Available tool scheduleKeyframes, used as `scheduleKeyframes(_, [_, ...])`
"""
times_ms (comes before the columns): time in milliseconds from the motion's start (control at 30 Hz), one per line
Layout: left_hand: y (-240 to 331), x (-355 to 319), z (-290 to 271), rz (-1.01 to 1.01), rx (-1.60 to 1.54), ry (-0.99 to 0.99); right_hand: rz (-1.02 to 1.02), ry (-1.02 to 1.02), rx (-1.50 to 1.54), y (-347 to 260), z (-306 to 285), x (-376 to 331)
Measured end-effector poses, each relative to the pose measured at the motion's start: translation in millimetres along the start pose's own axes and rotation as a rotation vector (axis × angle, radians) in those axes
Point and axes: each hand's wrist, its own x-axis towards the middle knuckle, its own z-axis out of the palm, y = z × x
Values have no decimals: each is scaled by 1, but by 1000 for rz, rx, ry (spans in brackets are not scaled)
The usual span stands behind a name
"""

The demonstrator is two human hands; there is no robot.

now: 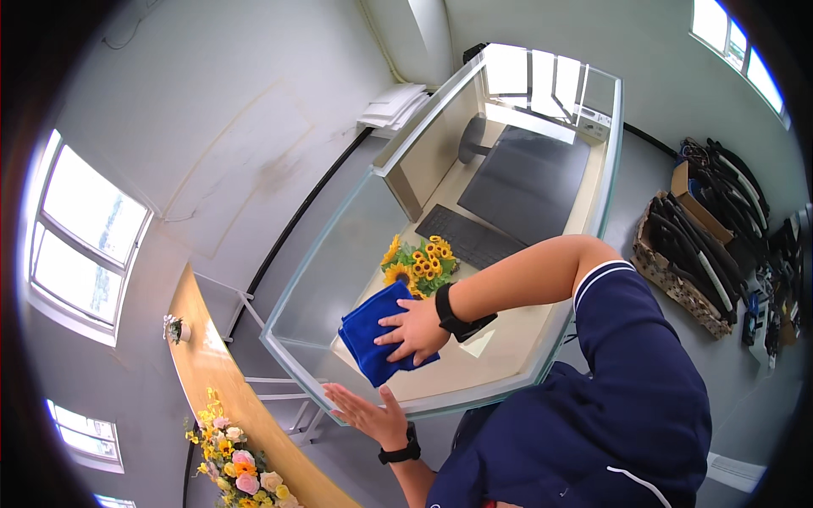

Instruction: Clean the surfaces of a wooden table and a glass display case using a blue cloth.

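Observation:
A folded blue cloth [370, 330] lies at the near-left end of a glass-edged counter [288, 345]. My right hand [415, 328] rests flat on the cloth, fingers spread, with a black band on the wrist. Just beyond the cloth is a bunch of sunflowers [412, 264] with green leaves, its near side partly hidden by the cloth and my forearm. My left hand [370, 415] is beside the counter's near-left corner, open, fingers stretched and holding nothing. Whether it touches the glass I cannot tell.
A black keyboard [466, 239] and a dark monitor [525, 182] lie farther back within the counter. At left stands a curved wooden shelf [254, 406] with a small potted plant [176, 328] and mixed flowers [241, 466]. Boxes of black parts [690, 254] sit on the floor at right.

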Motion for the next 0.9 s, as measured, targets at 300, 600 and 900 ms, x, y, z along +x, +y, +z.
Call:
scheduleKeyframes(300, [-6, -1, 3, -4, 60, -46, 1018, 118, 41, 147, 16, -192])
scheduleKeyframes(600, [-2, 0, 2, 2, 66, -100, 1602, 50, 183, 182, 58, -362])
scheduleKeyframes(900, [-3, 2, 2, 25, 89, -77, 1542, 82, 150, 186, 66, -367])
